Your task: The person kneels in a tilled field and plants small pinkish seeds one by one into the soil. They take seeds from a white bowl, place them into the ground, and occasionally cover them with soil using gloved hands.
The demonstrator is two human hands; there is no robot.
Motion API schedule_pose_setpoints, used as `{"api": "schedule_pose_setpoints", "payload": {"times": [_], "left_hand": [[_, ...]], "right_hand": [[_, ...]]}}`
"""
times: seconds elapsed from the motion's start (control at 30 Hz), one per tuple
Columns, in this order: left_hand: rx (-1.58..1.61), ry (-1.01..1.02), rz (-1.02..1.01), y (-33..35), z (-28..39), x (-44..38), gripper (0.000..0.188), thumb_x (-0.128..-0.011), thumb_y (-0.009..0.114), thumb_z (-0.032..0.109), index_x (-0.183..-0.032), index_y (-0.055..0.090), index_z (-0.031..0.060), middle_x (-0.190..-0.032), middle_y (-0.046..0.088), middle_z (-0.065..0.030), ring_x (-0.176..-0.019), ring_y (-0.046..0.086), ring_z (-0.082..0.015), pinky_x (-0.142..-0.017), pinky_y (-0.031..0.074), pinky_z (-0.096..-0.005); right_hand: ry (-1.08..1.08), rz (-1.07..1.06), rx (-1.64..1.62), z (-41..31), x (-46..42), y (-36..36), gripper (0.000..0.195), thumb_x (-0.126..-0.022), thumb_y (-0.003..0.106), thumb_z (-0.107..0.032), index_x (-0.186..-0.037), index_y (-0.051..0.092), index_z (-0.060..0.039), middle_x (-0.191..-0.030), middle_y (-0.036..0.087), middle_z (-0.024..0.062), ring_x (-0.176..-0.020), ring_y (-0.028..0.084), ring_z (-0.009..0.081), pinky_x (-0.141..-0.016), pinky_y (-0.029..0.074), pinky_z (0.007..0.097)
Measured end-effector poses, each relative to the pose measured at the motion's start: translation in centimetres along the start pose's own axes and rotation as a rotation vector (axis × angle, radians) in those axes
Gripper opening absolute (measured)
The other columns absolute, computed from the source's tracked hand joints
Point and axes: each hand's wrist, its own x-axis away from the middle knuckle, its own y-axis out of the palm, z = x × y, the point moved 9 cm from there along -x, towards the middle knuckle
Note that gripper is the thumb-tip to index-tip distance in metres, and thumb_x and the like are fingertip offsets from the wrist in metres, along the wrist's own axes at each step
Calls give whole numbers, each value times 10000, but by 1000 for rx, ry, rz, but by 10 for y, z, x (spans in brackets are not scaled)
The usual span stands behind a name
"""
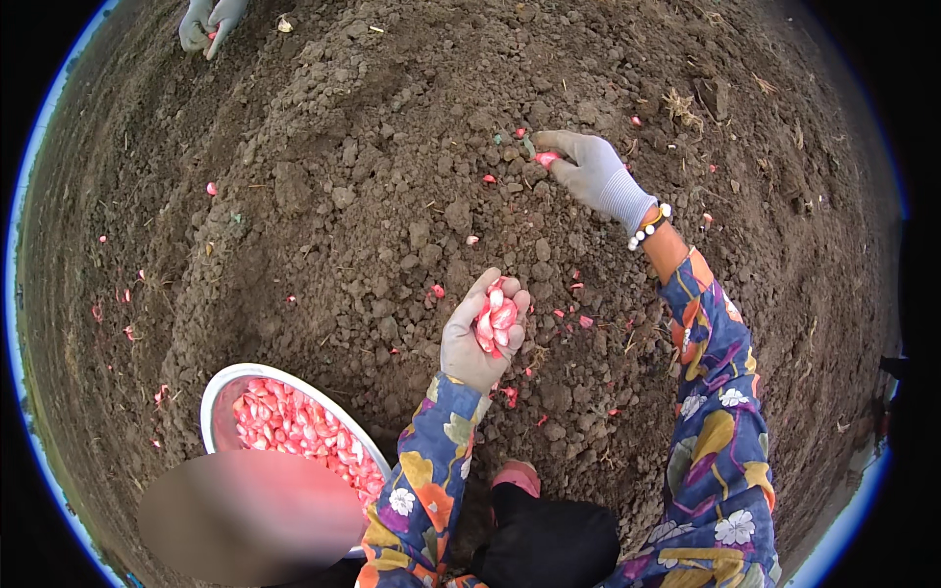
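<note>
My left hand (474, 345), in a pale work glove, is palm up and cupped around several pink-coated garlic cloves (497, 320). Farther out and to the right, my gloved right hand (588, 169) pinches a single pink clove (547, 159) just over the crumbly soil (412, 198). Another pink clove (520, 133) lies on the ground close to those fingertips. A white-rimmed basin (213, 411) stands at lower left beside my left forearm, holding many pink cloves (294, 419). A blurred patch hides the basin's near side.
At the top left, another person's gloved hands (212, 28) hold something small and pink. Loose cloves and pink skins (585, 321) are scattered over the lumpy ground. Dry straw (682, 108) lies at upper right. My pink shoe tip (517, 476) and dark-clad knee (551, 544) show below.
</note>
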Motion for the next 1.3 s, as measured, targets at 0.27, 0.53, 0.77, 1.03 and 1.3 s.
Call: {"api": "schedule_pose_setpoints", "payload": {"times": [0.27, 0.53, 0.77, 1.03, 1.3], "left_hand": [[-52, 46, -115, -10, 24, -5, 403, -895, 501, 65, -1291, 446, 114, -1156, 563, -144, -960, 612, -276, -479, 523, -264], [-48, 33, -65, 6, 27, 5, 323, -917, 489, 81, -1228, 505, 166, -1025, 591, -111, -826, 599, -242, -389, 396, -237], [-56, 48, 38, -13, 40, 19, 332, -900, 517, 84, -1221, 505, 171, -1046, 580, -101, -833, 575, -223, -426, 437, -244], [10, 76, -19, 1, 55, 15, 302, -930, 484, 117, -1225, 514, 170, -1078, 597, -92, -898, 601, -247, -498, 485, -266], [-114, 64, -77, 14, 60, 25, 334, -946, 472, 179, -1279, 453, 156, -1064, 589, -87, -846, 616, -211, -439, 465, -243]], "right_hand": [[288, 129, -7, 66, -45, 5, 226, -804, 616, -164, -1001, 627, -53, -958, 652, 157, -896, 633, 267, -814, 478, 327], [271, 196, 93, 124, -140, 2, 251, -774, 668, -254, -1000, 663, -143, -910, 668, 115, -843, 636, 276, -761, 487, 349], [343, -125, 568, 120, -172, 45, 211, -790, 595, -119, -985, 671, -99, -1000, 659, 150, -954, 628, 332, -792, 515, 401], [351, -153, 659, 103, -167, 54, 253, -792, 583, -94, -1035, 653, -117, -1064, 640, 154, -1003, 612, 327, -823, 509, 419], [-49, 31, 116, 15, -78, 52, 299, -847, 565, -232, -1096, 625, -78, -1039, 650, 141, -983, 621, 292, -830, 498, 354]]}}
